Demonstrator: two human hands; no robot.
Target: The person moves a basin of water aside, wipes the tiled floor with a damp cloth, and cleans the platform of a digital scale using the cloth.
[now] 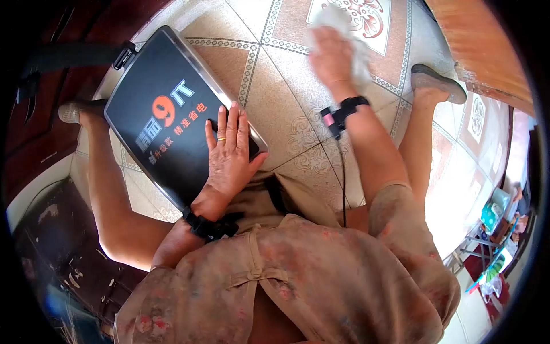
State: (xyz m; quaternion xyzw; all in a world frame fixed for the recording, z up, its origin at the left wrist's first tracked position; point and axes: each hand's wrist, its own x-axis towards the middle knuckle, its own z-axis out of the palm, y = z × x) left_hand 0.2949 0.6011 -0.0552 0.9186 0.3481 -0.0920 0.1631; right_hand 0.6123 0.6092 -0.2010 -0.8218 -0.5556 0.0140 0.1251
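My left hand (229, 150) lies flat on a black panel (189, 140) with a shiny metal rim, its fingers stretched out and a ring on one of them. Orange, white and red lettering marks the panel, which looks like the platform of a weighing scale. A black bracket (124, 55) joins it at its far left corner. Out to the right, my right hand (332, 57) is closed on a white cloth (338, 23) above or on the tiled floor. Motion blurs both the cloth and the hand, so contact with the floor cannot be made out.
Patterned tiles (286, 97) cover the floor. Wooden furniture (475, 46) stands at the upper right, and a worn dark brown seat (69, 246) at the left. A cable (344, 183) runs down from my right wristband. Colourful items (495, 215) lie at the far right.
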